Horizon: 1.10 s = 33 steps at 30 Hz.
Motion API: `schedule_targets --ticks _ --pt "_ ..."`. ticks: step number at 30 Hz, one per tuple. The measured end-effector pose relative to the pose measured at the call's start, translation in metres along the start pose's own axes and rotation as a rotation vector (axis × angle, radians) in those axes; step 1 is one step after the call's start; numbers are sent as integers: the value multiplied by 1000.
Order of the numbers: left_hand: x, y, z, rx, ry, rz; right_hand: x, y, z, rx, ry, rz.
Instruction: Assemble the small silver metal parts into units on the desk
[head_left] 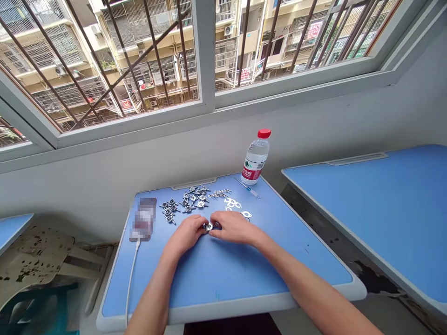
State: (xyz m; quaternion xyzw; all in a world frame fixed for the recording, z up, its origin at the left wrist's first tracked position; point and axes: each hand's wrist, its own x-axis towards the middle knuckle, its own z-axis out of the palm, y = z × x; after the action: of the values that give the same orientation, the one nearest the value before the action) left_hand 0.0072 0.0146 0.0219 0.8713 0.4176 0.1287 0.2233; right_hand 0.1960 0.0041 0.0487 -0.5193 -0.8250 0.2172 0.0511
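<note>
My left hand (185,234) and my right hand (233,228) meet at the middle of a blue desk (223,288), with their fingertips closed on a small shiny metal part (208,226). The fingers hide most of it. Just beyond the hands lies a cluster of several assembled metal fittings (193,200), with more at its left (168,209). Flat metal rings (233,203) lie near my right fingers. A thin metal strip or ring (246,214) sits closest to my right hand. A blurred phone (144,218) lies left of my left hand, its white cable (132,274) trailing off the near edge.
A water bottle with a red cap (256,157) stands at the desk's far corner, beside a thin syringe-like tube (247,187). A second blue desk (370,218) stands at the right, and a worn chair seat (35,260) at the left. A barred window (122,60) runs behind.
</note>
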Motion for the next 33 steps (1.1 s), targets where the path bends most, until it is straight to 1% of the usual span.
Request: schedule_targets --ticks 6,15,19,22,25,33 --pt "-1 -2 2 0 1 2 1 9 -2 33 -30 -10" --pt "-1 0 0 4 -17 -3 8 18 2 54 8 -33" --pt "-2 1 0 13 -17 -15 6 16 0 12 14 -55" --pt "-3 2 0 27 -25 -47 3 11 -1 -75 24 -73" --pt "-2 2 0 20 -22 -64 0 6 -2 -163 32 -55" --pt "-2 4 -2 2 -32 -76 1 4 -3 -204 27 -19"
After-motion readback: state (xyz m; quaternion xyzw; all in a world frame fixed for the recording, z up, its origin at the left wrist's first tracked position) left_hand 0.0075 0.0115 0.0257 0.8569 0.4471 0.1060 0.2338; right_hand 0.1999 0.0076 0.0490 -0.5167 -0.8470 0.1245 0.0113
